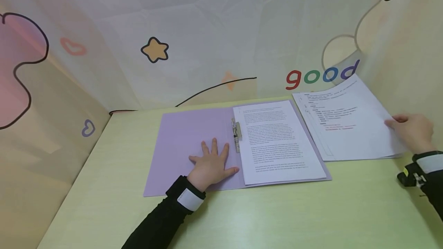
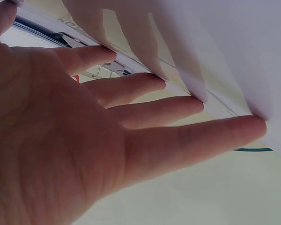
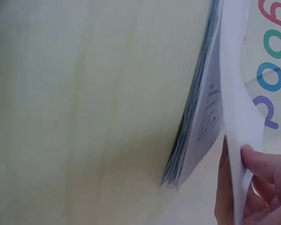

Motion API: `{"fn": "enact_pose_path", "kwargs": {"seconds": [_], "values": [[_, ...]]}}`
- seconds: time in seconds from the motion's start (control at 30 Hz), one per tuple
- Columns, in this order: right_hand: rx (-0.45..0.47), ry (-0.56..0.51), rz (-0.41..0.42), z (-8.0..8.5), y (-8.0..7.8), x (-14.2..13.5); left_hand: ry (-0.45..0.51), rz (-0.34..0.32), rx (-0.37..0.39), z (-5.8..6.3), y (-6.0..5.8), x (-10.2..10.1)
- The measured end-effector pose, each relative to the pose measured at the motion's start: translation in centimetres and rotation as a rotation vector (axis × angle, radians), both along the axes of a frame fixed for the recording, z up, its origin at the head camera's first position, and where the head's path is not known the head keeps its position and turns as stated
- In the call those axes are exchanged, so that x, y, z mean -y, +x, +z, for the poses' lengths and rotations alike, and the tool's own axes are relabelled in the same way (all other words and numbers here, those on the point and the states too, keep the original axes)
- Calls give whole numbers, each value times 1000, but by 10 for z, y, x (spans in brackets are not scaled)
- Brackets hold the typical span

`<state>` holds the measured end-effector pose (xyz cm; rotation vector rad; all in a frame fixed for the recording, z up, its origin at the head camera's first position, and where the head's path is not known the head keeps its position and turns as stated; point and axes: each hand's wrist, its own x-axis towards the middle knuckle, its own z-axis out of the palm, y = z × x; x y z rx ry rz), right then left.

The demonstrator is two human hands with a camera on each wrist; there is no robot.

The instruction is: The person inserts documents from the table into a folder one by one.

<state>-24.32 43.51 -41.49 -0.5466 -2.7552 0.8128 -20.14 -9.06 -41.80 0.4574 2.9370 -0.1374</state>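
Observation:
A purple folder (image 1: 194, 126) lies opened flat on the table, with a metal clip (image 1: 236, 135) at its spine. Printed sheets (image 1: 273, 145) rest on its right side. My left hand (image 1: 209, 166) is spread on the folder's left cover, fingers straight; the left wrist view shows its fingertips touching the purple surface. To the right of the folder is a stack of printed papers (image 1: 346, 122). My right hand (image 1: 413, 131) pinches the right edge of the top paper (image 3: 239, 122) between thumb and fingers, lifting it off the stack, as the right wrist view shows.
The pale yellow table (image 1: 277, 218) runs back to a curtain (image 1: 207, 30) printed with a star, hearts and the word "good". The curtain also closes off the left and right sides. A black wrist strap with a white patch is on each arm.

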Motion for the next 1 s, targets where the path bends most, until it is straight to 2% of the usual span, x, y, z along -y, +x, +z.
{"fn": "enact_pose_path", "kwargs": {"seconds": [0.27, 0.6, 1.0], "values": [[33, -24, 9, -4, -1, -9, 2, 3, 6, 1, 0, 0], [119, -99, -38, -3, 1, -10, 4, -1, 7, 1, 1, 0], [146, -160, -55, 0, 5, -10, 7, -3, 8, -1, 0, 0]]}}
